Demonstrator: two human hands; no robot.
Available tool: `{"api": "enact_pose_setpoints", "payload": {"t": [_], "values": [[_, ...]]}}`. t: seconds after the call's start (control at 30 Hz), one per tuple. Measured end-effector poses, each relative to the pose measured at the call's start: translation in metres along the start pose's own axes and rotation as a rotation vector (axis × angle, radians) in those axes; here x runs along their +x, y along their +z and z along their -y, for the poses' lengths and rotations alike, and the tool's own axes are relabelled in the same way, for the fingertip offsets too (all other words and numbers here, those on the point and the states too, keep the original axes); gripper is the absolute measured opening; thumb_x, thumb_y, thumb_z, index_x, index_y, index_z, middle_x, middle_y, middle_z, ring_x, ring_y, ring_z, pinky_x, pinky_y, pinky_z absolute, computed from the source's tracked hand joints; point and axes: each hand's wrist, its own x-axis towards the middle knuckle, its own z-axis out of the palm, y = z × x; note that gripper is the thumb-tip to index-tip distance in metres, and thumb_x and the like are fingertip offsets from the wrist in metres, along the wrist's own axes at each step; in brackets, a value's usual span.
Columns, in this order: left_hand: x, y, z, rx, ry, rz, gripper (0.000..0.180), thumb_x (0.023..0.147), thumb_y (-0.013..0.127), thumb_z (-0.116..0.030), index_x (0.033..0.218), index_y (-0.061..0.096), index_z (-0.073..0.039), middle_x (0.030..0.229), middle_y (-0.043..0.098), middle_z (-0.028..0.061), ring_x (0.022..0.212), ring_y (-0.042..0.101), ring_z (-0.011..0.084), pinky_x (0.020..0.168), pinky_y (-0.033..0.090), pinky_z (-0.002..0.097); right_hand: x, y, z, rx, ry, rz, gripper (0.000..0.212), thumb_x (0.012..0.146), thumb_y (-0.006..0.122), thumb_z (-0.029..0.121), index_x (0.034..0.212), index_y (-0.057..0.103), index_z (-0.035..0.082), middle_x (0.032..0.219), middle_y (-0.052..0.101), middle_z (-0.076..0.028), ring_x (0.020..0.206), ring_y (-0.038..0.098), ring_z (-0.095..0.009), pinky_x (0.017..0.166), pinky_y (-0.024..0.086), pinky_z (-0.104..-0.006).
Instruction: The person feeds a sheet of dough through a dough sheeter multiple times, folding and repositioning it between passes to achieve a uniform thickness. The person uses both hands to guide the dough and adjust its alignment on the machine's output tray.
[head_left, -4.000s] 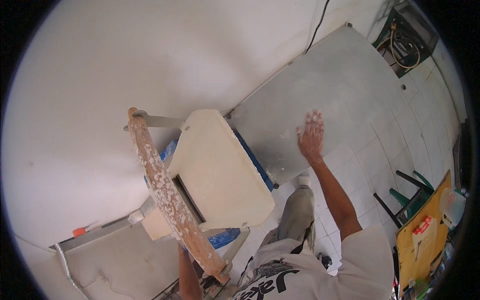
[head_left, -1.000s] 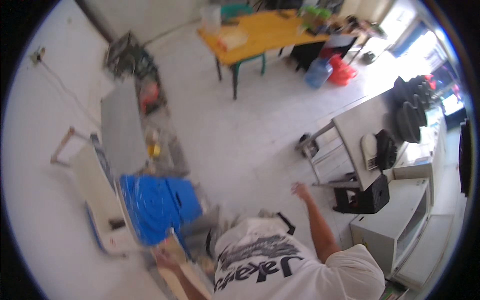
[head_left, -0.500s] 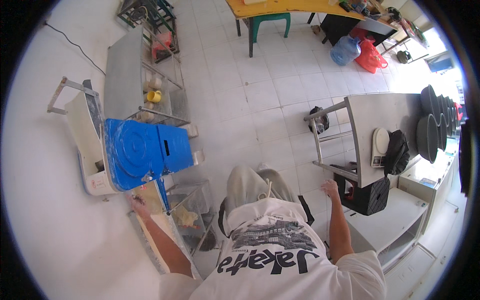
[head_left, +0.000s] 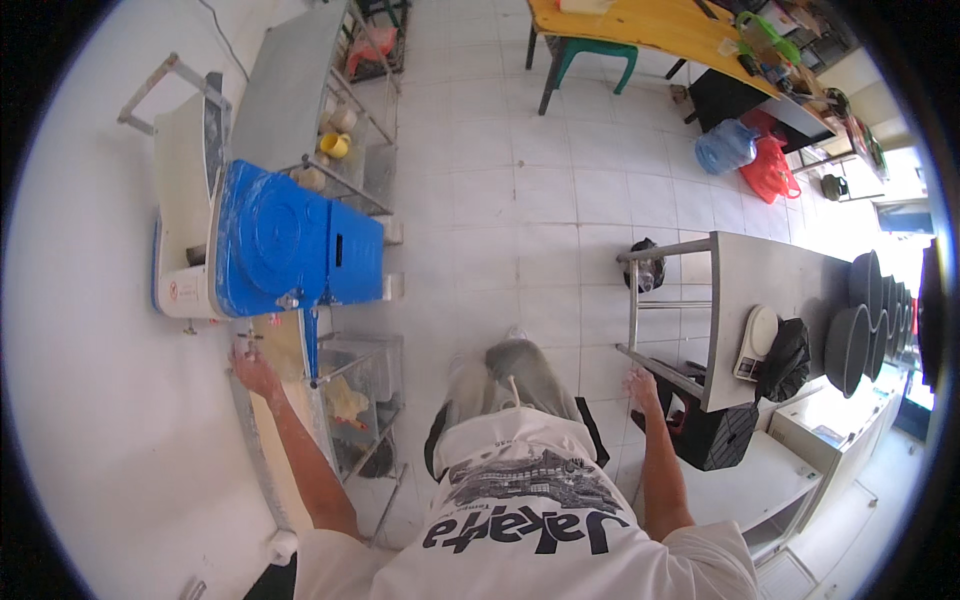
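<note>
My left hand (head_left: 257, 372) reaches up beside the wall, its fingers stretched out and dusted with pale powder. Just above the fingertips is a small metal screw fitting (head_left: 250, 343), under the front corner of a blue-and-white machine (head_left: 272, 240). Whether the fingertips touch that fitting is too small to tell. A tan board (head_left: 283, 345) lies beside this hand, beneath the machine. On the other side my right hand (head_left: 642, 385) hangs free, powdery too, with loose fingers apart and nothing in them. It is nearest the grey table's metal frame (head_left: 668, 368).
A metal rack (head_left: 365, 400) stands under the machine. To the right, a grey table (head_left: 770, 270) bears a kitchen scale (head_left: 757, 340), a black bag (head_left: 785, 362) and dark round pans (head_left: 848, 350). A black crate (head_left: 715, 440) sits below. Farther off is a yellow table (head_left: 640, 30).
My view has shifted, so the far table and machine sit differently. My left hand has come closer to the fitting under the machine. My right hand still hangs free.
</note>
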Motion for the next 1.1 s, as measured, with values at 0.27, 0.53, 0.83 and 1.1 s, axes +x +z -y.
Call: {"api": "enact_pose_setpoints", "payload": {"t": [0.27, 0.53, 0.83, 1.1], "values": [[0.002, -0.024, -0.031, 0.018, 0.101, 0.104, 0.053, 0.090, 0.076, -0.024, 0.138, 0.062, -0.007, 0.132, 0.063, 0.0162, 0.108, 0.065, 0.0310, 0.091, 0.053, 0.0435, -0.003, 0.012, 0.040, 0.437, 0.310, -0.046, 0.028, 0.101, 0.055, 0.023, 0.117, 0.060, 0.000, 0.109, 0.069, -0.014, 0.089, 0.069, -0.029, 0.071, 0.058, -0.0384], [0.007, -0.013, -0.021, 0.052, 0.152, 0.006, 0.056, 0.082, 0.084, -0.028, 0.131, 0.066, -0.007, 0.125, 0.067, 0.0138, 0.107, 0.067, 0.0320, 0.085, 0.055, 0.0419, -0.021, 0.072, 0.092, 0.870, 0.237, 0.145, 0.030, 0.099, 0.061, 0.016, 0.124, 0.063, 0.000, 0.108, 0.068, -0.012, 0.088, 0.068, -0.022, 0.070, 0.057, -0.0318], [0.011, -0.019, -0.011, 0.169, 0.257, -0.018, 0.056, 0.077, 0.089, -0.036, 0.120, 0.070, -0.005, 0.108, 0.071, 0.0100, 0.088, 0.066, 0.0267, 0.086, 0.049, 0.0466, -0.030, 0.081, 0.136, 0.505, 0.254, -0.008, 0.022, 0.097, 0.063, 0.016, 0.110, 0.070, -0.001, 0.090, 0.071, -0.009, 0.074, 0.068, -0.018, 0.065, 0.055, -0.0306], [-0.001, -0.003, 0.022, -0.239, 0.169, 0.085, 0.038, 0.089, 0.080, -0.026, 0.119, 0.072, -0.003, 0.097, 0.071, 0.0074, 0.084, 0.063, 0.0193, 0.076, 0.048, 0.0342, 0.003, 0.091, 0.167, 0.316, 0.339, 0.058, 0.028, 0.103, 0.058, 0.021, 0.121, 0.065, 0.001, 0.111, 0.070, -0.012, 0.091, 0.069, -0.022, 0.072, 0.056, -0.0342]]}}
